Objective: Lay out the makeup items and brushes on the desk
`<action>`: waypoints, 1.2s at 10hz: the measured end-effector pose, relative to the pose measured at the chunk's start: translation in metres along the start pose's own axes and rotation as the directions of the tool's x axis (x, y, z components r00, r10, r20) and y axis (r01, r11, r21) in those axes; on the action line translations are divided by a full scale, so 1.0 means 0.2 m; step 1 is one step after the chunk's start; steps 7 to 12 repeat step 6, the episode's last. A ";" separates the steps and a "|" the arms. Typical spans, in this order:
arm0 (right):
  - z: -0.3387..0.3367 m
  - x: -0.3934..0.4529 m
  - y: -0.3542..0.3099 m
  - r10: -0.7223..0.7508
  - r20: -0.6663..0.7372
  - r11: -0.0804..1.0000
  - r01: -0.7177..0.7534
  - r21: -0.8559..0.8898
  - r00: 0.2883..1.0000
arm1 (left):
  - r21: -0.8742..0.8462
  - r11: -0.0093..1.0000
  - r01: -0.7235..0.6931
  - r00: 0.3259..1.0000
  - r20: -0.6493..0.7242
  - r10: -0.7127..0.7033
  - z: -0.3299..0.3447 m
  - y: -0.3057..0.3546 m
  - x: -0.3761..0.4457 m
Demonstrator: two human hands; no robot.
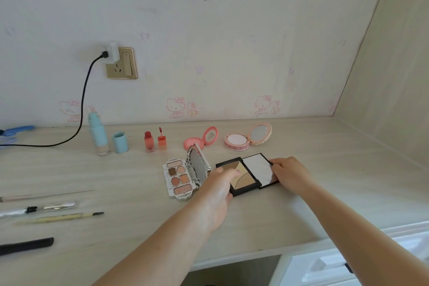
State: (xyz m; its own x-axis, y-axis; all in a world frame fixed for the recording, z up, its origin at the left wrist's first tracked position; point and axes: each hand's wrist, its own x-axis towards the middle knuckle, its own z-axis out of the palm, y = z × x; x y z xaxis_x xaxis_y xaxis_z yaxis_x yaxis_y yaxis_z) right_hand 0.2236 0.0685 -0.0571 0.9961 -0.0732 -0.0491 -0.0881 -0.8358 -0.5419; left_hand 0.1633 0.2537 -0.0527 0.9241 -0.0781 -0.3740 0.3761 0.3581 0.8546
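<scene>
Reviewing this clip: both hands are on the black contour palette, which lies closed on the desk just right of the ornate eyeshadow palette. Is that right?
Not quite. The head view shows the black contour palette lying open, its tan powders and lid mirror exposed. The rest holds: the left hand and right hand both hold it, on the desk just right of the ornate eyeshadow palette.

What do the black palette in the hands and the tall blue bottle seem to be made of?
Black palette: probably hard plastic with a matte finish, as its frame shows no glare; its open lid holds a mirror that reflects pale light. Tall blue bottle: looks like plastic or glass, opaque pastel above with a clear see-through base; which one cannot be told.
</scene>
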 end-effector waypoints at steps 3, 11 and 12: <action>0.00 -0.05 -0.04 0.009 0.001 0.977 -0.008 -0.212 1.000 | -0.002 1.000 -0.003 0.999 -0.037 0.003 0.01 0.00 -0.01; -0.04 -0.09 -0.06 -0.085 -0.087 0.961 0.104 0.256 0.993 | 0.137 0.982 -0.130 0.991 0.010 0.130 -0.01 0.00 -0.17; -0.04 -0.09 -0.06 -0.085 -0.087 0.961 0.104 0.256 0.993 | 0.137 0.982 -0.130 0.991 0.010 0.130 -0.01 0.00 -0.17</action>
